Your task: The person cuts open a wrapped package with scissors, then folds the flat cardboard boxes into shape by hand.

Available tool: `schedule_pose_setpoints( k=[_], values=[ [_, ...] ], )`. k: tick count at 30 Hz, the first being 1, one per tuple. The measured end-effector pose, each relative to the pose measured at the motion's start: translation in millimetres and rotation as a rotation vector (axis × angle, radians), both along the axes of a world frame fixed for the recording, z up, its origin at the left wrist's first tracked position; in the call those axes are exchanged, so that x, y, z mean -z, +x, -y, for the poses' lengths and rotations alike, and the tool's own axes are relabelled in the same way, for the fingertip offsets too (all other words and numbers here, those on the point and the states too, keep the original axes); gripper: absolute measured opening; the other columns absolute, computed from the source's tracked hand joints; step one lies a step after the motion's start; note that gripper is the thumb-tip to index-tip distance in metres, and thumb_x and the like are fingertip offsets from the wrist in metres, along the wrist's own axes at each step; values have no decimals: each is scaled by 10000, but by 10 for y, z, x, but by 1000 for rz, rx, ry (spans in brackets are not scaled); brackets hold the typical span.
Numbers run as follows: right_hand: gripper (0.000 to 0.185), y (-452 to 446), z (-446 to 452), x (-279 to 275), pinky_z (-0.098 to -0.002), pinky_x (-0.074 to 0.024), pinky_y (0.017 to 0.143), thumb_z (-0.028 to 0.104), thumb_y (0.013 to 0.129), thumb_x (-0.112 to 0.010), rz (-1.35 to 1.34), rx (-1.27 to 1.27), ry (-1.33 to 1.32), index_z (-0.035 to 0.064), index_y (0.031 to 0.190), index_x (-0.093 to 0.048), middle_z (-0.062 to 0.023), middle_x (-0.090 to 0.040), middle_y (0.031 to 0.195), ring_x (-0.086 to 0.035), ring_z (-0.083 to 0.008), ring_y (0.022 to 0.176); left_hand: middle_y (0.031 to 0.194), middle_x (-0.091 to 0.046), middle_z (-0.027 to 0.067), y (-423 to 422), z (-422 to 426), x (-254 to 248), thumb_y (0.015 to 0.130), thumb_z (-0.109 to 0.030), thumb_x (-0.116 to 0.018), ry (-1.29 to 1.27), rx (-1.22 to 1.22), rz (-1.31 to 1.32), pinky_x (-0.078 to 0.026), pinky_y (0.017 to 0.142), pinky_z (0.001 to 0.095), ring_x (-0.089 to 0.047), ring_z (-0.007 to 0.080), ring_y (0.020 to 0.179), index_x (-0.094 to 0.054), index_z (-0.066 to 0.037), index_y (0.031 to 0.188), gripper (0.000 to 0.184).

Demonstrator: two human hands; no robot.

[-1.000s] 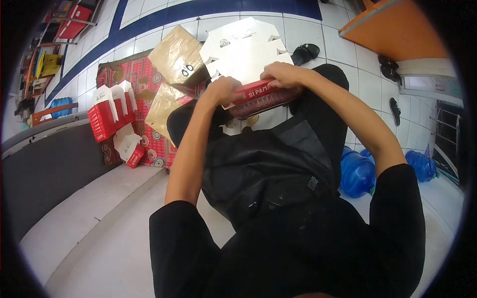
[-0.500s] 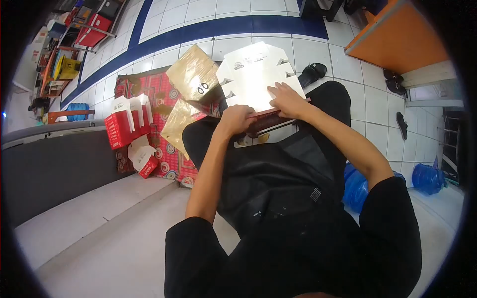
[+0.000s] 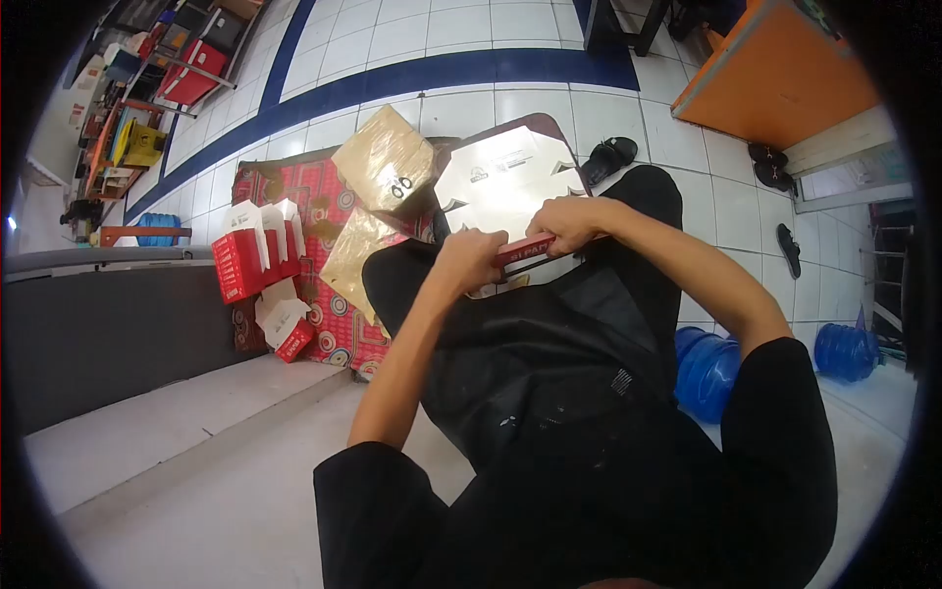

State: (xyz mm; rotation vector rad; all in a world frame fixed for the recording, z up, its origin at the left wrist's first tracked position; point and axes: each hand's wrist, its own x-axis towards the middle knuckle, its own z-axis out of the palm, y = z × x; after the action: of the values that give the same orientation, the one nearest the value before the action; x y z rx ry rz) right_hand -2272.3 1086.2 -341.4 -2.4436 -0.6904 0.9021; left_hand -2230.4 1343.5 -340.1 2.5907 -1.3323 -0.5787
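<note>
A flat cardboard box blank (image 3: 505, 187), white on its inner face, lies across a dark brown board (image 3: 546, 125) before my knees. Its near edge is bent up, and a red strip with white lettering faces me. My left hand (image 3: 473, 259) is closed on the left end of that folded edge. Closer to the right end, my right hand (image 3: 569, 224) grips the same edge with its fingers curled over it. My thumbs are partly hidden.
Folded red-and-white boxes (image 3: 257, 253) stand on a red patterned mat (image 3: 339, 334) to the left. Gold-wrapped packages (image 3: 385, 157) lie near the board. Black sandals (image 3: 610, 157) and blue water jugs (image 3: 708, 373) are on the right, below an orange panel (image 3: 775, 74).
The box blank has shifted toward me, uncovering the board's far edge. Its near edge now shows red lettering. My right hand has gone from resting on the white face to gripping that edge.
</note>
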Motion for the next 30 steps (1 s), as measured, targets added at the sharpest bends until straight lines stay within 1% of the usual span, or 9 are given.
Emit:
schedule_pose_setpoints(
  k=[2, 3, 6, 12, 16, 21, 25, 27, 30],
  values=[
    [173, 115, 44, -40, -480, -560, 745, 183, 860, -823, -59, 22, 169, 65, 940, -726, -169, -739, 790, -731, -352, 772, 922, -775, 186, 246, 23, -193, 639, -270, -931, -27, 87, -191, -592, 833, 524, -751, 411, 933, -717, -80, 999, 460],
    [173, 234, 70, -53, -480, -560, 745, 183, 860, -823, -60, 19, 169, 65, 940, -726, -169, -739, 790, -731, -352, 772, 980, -788, 188, 379, 58, -195, 601, -271, -947, -8, 94, -212, -594, 870, 507, -750, 420, 962, -751, -89, 1077, 546],
    [236, 656, 106, -55, -352, -542, 635, 204, 905, -872, -460, 2, 121, 22, 991, -749, -55, -763, 827, -719, -158, 730, 775, -740, 150, 781, 141, -157, 691, -189, -873, -13, 160, -399, -583, 638, 427, -743, 293, 681, -738, -55, 1095, 446],
    [326, 1180, 202, 77, -315, -600, 716, 284, 899, -905, -633, 30, 104, 45, 1076, -771, -48, -795, 939, -742, -153, 797, 823, -784, 83, 1450, 181, 155, 704, -203, -867, 157, 35, -1074, -603, 686, 349, -717, 169, 710, -778, -15, 978, 344],
    [389, 1436, 301, -115, -337, -632, 765, 305, 887, -913, -669, 161, 60, 43, 1135, -770, -86, -807, 1003, -772, -186, 857, 1124, -809, 125, 1746, 299, 82, 602, -296, -936, 107, 97, -815, -621, 867, 395, -752, 256, 1007, -750, -103, 1296, 744],
    [454, 1767, 393, 151, -358, -645, 799, 281, 872, -923, -508, 139, 41, 31, 1206, -744, -91, -810, 1045, -782, -199, 895, 1100, -817, 170, 2099, 440, 423, 553, -291, -961, 150, 51, -544, -628, 891, 436, -776, 312, 1037, -801, -79, 1163, 665],
    [521, 1896, 396, 263, -424, -610, 814, 299, 816, -945, -475, 99, 130, 53, 1228, -741, -112, -812, 1065, -777, -256, 978, 1105, -794, 183, 1934, 350, 267, 519, -324, -1008, 72, -53, -111, -610, 924, 504, -750, 421, 1088, -657, -92, 1340, 923],
    [624, 1841, 352, 189, -439, -609, 816, 376, 738, -981, -15, 119, 3, 64, 1221, -741, -145, -799, 1002, -772, -325, 940, 1182, -760, 206, 1945, 279, 521, 538, -310, -1017, 9, -67, -127, -599, 956, 515, -723, 438, 1147, -555, -90, 1427, 1026],
    [908, 1657, 209, 227, -572, -520, 1036, 446, 638, -1013, 152, 253, -159, 96, 1388, -641, -209, -666, 1364, -626, -393, 1305, 1370, -693, 204, 1862, 252, 583, 556, -292, -1034, 22, -119, -156, -576, 1024, 502, -682, 409, 1255, -519, -50, 1454, 1063]
  ],
)
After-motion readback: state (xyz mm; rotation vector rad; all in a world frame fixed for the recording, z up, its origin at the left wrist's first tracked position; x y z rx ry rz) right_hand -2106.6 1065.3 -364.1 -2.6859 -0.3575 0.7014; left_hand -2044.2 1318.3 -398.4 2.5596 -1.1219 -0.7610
